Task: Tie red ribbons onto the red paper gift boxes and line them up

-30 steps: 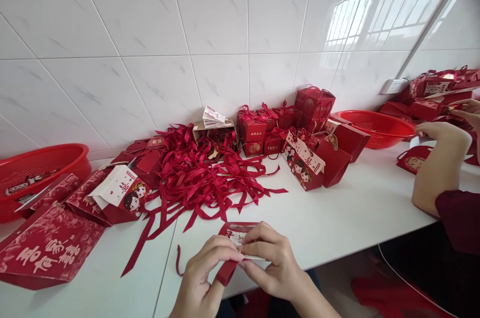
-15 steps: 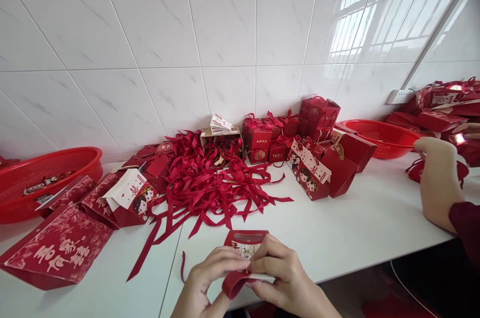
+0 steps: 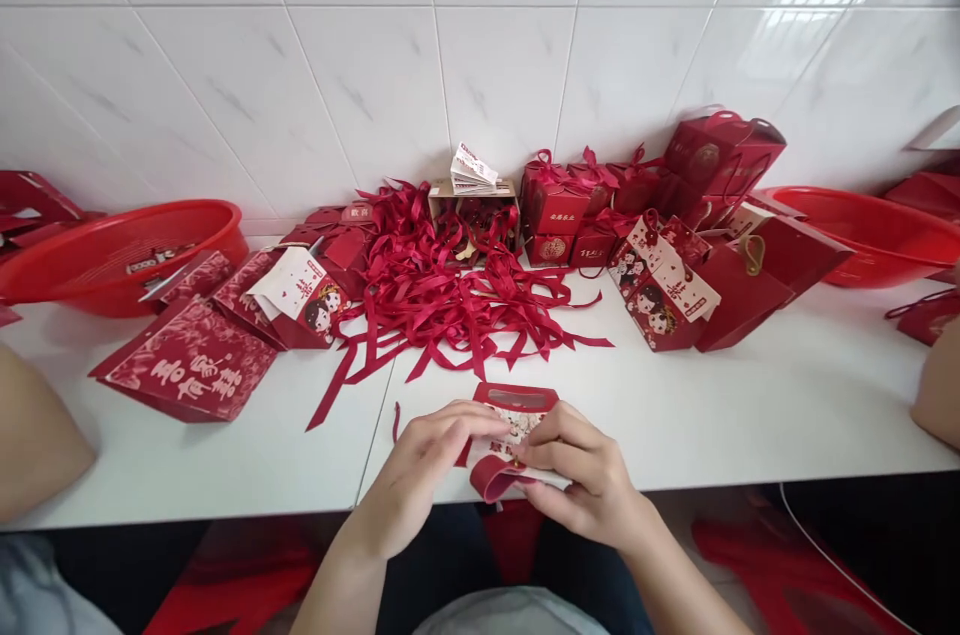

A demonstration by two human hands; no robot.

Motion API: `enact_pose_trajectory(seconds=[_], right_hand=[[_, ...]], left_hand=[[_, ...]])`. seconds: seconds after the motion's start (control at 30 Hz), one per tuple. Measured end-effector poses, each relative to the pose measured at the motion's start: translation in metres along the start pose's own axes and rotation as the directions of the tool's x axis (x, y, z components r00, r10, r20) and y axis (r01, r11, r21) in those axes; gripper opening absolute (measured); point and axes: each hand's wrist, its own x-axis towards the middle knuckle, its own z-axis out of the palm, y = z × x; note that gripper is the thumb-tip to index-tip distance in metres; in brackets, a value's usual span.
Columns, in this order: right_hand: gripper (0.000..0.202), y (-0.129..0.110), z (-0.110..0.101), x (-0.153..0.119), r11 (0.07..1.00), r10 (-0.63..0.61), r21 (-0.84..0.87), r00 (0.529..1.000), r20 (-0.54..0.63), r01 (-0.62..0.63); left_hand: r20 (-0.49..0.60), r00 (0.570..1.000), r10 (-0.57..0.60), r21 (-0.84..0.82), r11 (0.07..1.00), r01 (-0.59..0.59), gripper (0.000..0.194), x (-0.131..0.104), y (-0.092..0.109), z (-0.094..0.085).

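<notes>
On your far L, a co-worker's arm (image 3: 37, 440) rests by the tbl edge, w/ a red basket (image 3: 217, 220) behind, then a red bag (image 3: 191, 370) w/ pale lettering and a white-flapped box (image 3: 289, 290). A short dark-red cord (image 3: 396, 422) lies just beside your L hand (image 3: 431, 460): its fingers are nearly straight, tips over the packet; can't tell if they press on it. Ribbons (image 3: 465, 310) heap beyond. The packet (image 3: 525, 422) is btwn your hands at the near tbl edge: red top w/ a long slot, cream panel w/ red & dark print, partly hidden, plus a curved red strip (image 3: 491, 477) and small gold bit at the near end. Your R hand (image 3: 585, 470) has fingers & thumb closed on its near R edge. Farther R: a printed bag (image 3: 660, 290), then another red basin (image 3: 862, 240).
</notes>
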Motion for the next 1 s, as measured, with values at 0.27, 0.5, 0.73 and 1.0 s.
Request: enact_pose_trajectory(seconds=[0.27, 0.5, 0.73, 1.0], right_hand=[[0.011, -0.001, 0.001, 0.002, 1.0, 0.023, -0.004, 0.999, -0.038, -0.024], [0.011, 0.002, 0.002, 0.005, 1.0, 0.011, 0.007, 0.998, -0.068, -0.01], [0.011, 0.001, 0.001, 0.008, 0.994, 0.107, 0.018, 0.992, -0.067, -0.106], [0.017, 0.011, -0.005, 0.023, 0.931, 0.346, 0.161, 0.933, -0.097, -0.329]], left_hand=[[0.027, 0.998, 0.061, 0.14, 0.988, -0.064, 0.029, -0.001, 0.01, 0.01], [0.04, 0.997, 0.073, 0.1, 0.992, -0.077, 0.025, -0.004, 0.004, 0.006], [0.019, 0.998, 0.067, 0.011, 0.998, -0.068, 0.026, 0.003, 0.001, 0.008], [0.008, 0.99, 0.139, -0.07, 0.988, -0.139, 0.033, 0.021, -0.007, 0.007]])
